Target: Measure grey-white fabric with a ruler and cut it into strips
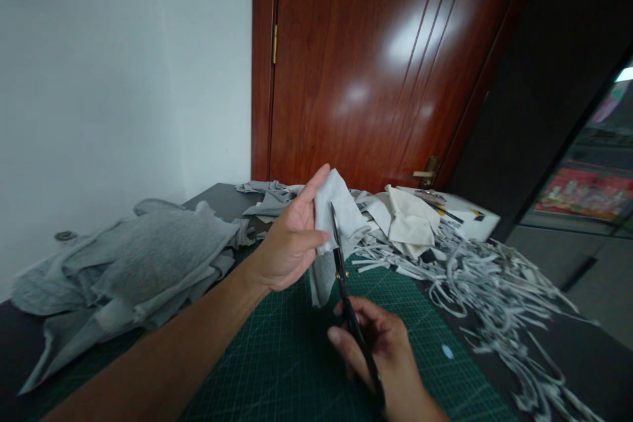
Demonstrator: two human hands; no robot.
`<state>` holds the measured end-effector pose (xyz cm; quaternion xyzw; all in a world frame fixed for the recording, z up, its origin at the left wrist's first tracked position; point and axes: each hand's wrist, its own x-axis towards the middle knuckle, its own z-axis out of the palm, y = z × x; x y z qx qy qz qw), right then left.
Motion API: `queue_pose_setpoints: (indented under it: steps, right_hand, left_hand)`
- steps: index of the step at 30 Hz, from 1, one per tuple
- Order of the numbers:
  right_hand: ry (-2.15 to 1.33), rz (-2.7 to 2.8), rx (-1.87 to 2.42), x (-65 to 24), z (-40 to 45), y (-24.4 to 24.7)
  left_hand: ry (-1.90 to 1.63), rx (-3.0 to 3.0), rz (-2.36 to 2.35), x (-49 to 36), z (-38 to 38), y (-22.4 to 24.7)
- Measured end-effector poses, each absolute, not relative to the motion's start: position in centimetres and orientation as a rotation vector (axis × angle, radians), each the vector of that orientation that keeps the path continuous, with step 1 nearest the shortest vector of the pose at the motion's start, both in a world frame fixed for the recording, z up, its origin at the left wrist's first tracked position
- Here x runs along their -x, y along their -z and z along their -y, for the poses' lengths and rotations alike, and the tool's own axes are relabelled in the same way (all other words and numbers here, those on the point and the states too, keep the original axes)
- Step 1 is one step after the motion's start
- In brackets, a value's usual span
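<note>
We pinch grey cloth (pixel 325 204) in our left hand (pixel 291 244) and clamp scissors (pixel 342 280) in our right hand (pixel 390 336). At three o'clock, a cabinet (pixel 548 254) shows something red (pixel 583 191) behind glass.

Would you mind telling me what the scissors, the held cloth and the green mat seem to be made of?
Scissors: probably metal, dark-finished, given the thin, pointed blades. Held cloth: soft, matte grey fabric, perhaps cotton knit, as it folds limply. Green mat: likely matte plastic or vinyl, given its flat, gridded surface.
</note>
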<state>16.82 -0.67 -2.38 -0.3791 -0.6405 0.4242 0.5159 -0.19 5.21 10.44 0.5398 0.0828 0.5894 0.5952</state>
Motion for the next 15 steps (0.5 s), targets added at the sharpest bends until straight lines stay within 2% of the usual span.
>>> queue_pose_setpoints:
  steps: [15]
  right_hand:
    - [-1.015, 1.527, 0.892, -16.97, 0.81, 1.64]
  left_hand:
    - [-1.355, -1.3, -0.18, -0.27, -5.32, -9.77]
